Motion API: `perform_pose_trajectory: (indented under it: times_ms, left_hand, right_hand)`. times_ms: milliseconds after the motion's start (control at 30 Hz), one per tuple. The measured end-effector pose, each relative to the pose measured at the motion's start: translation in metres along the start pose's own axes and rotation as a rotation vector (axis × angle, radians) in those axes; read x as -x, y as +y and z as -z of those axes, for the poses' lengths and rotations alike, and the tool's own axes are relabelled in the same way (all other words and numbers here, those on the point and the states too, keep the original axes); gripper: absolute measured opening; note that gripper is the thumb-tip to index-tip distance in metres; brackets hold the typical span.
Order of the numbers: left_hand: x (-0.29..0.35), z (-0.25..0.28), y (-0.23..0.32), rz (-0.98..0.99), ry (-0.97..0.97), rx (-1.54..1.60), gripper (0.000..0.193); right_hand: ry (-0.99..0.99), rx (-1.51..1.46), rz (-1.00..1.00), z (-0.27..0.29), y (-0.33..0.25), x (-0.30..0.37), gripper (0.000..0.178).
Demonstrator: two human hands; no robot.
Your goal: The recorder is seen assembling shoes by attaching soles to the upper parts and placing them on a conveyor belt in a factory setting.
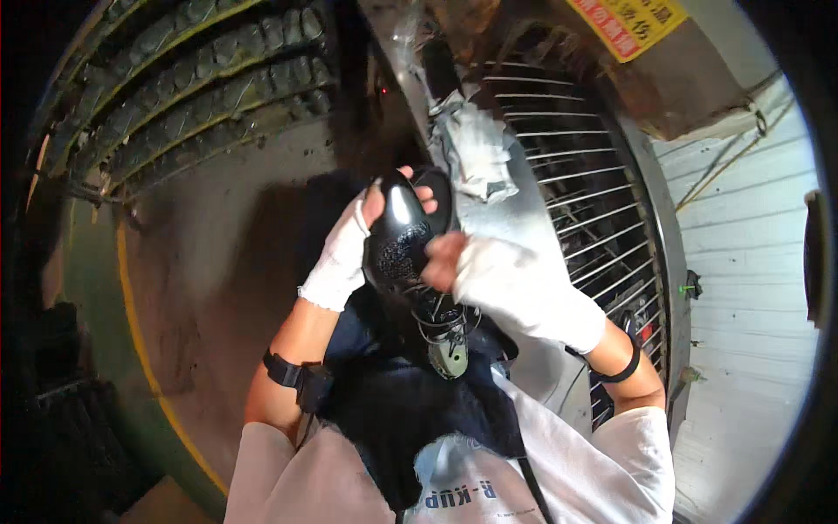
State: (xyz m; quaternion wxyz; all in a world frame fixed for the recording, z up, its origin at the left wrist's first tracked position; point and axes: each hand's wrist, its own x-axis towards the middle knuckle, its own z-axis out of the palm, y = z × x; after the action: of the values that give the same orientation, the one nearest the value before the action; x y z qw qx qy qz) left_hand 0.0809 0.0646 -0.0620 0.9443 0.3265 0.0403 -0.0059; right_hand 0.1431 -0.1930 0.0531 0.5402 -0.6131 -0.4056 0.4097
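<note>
A glossy black shoe (397,236) is held in front of my body, toe pointing away from me. Its laces and a grey-green piece with a hole (449,356) show at the near end. My left hand (353,231), in a white fingerless glove, wraps round the toe from the left, fingertips showing on its far side. Close against the shoe's right side is my right hand (476,266), gloved the same way. Its fingers are curled together and blurred; what they hold, if anything, is hidden. Behind the toe a dark rounded shape (443,196) shows in part.
Crumpled whitish cloths (476,148) lie on a metal ledge (524,210) beyond my hands. A rack of metal bars (594,175) runs along the right. Shelves of dark shoes (236,79) stand at the far left. A box with a yellow and red label (628,26) juts in at the top right.
</note>
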Motion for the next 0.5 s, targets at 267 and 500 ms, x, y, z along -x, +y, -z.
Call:
perform_pose_trajectory:
  times_ms: [267,500]
  left_hand:
    - [0.002,-0.031,-0.006,0.001,-0.111,0.184,0.104]
    - [-0.059,0.026,-0.037,-0.453,0.131,-1.501,0.037]
  right_hand:
    - [0.451,-0.873,-0.247,-0.055,0.043,-0.011,0.054]
    - [0.628,-0.839,-0.39,-0.013,0.057,-0.003,0.043]
